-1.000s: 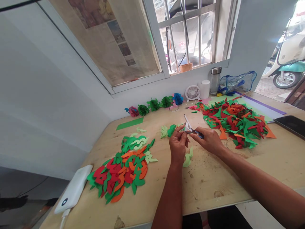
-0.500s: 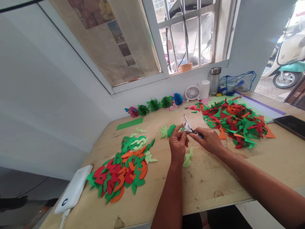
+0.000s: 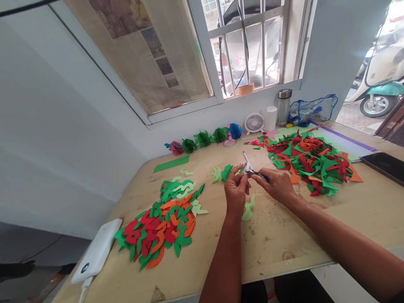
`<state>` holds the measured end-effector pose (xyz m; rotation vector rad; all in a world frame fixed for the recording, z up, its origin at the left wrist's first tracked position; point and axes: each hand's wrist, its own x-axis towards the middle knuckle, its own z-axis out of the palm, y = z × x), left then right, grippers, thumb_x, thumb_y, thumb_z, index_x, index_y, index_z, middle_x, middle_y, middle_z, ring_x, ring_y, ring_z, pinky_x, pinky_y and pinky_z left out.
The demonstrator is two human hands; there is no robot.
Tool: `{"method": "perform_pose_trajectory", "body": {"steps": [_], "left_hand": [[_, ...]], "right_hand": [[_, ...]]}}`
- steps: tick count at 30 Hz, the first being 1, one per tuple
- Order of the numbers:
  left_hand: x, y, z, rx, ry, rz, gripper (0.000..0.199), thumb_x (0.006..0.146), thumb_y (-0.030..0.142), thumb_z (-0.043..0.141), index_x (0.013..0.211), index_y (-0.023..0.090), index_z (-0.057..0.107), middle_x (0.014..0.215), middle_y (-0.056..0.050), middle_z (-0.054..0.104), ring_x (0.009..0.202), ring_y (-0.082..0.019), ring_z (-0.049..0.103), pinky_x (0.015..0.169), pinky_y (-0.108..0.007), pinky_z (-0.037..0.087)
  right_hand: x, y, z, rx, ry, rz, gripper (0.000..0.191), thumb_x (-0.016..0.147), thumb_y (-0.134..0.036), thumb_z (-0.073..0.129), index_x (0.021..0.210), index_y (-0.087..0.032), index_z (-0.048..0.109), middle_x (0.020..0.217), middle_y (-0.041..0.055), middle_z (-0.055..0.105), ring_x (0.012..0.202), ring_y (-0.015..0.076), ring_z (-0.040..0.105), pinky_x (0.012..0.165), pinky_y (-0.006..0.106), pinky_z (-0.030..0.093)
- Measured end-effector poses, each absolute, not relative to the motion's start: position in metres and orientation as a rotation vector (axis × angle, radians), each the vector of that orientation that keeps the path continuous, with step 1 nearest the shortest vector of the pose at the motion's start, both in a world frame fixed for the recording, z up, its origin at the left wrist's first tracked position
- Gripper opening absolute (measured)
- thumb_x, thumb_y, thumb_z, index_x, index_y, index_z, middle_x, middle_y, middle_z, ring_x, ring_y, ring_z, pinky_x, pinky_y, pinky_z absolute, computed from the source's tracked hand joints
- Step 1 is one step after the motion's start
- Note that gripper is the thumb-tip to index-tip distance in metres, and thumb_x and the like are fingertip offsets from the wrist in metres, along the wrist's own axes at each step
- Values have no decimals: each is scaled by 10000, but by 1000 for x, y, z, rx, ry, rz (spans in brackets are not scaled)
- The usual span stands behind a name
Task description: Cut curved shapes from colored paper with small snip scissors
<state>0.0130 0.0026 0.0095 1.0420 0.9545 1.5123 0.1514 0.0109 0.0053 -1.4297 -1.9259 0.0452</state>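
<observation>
My left hand [image 3: 235,188] is closed near the middle of the table, with thumb and fingers pinching a small pale piece of paper [image 3: 242,169]. My right hand [image 3: 278,184] is wrapped round dark-handled scissors [image 3: 260,175]. Their blades point left, up to the paper at my left fingertips, and are partly hidden there. Just beyond my hands lies a white pen [image 3: 246,159]. Pale green paper cut-outs [image 3: 248,209] rest by my left wrist, and green cut paper [image 3: 226,172] lies to the left of my fingers.
A heap of red, green and orange cut-outs [image 3: 158,229] covers the left side. Angular paper scraps [image 3: 315,162] are piled at right, near a phone [image 3: 383,166]. Along the wall stand paper flowers [image 3: 203,139], a small fan [image 3: 254,123] and a bottle [image 3: 284,107]. A power bank [image 3: 99,250] lies front left.
The scissors have shifted slightly at my left fingertips, and less of the pale paper shows above them. Both hands stay in nearly the same place.
</observation>
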Motion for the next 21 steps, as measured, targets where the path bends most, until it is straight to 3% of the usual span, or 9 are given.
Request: {"method": "perform_pose_trajectory", "body": {"steps": [16, 21], "left_hand": [[14, 3, 6, 1146, 988, 1516, 420, 720, 411, 689, 1041, 159, 591, 576, 55, 524, 422, -47, 418, 370, -161, 323], [14, 5, 0, 1162, 1019, 1524, 415, 733, 382, 681, 1069, 161, 580, 640, 28, 578, 438, -48, 440, 374, -155, 335]], "right_hand": [[150, 7, 6, -1501, -1919, -206, 505, 912, -568, 363, 710, -193, 634, 676, 44, 671, 585, 133, 560, 523, 271, 186], [152, 7, 7, -1501, -1912, -227, 511, 918, -558, 356, 702, -189, 635, 677, 44, 664, 567, 123, 551, 525, 268, 194]]}}
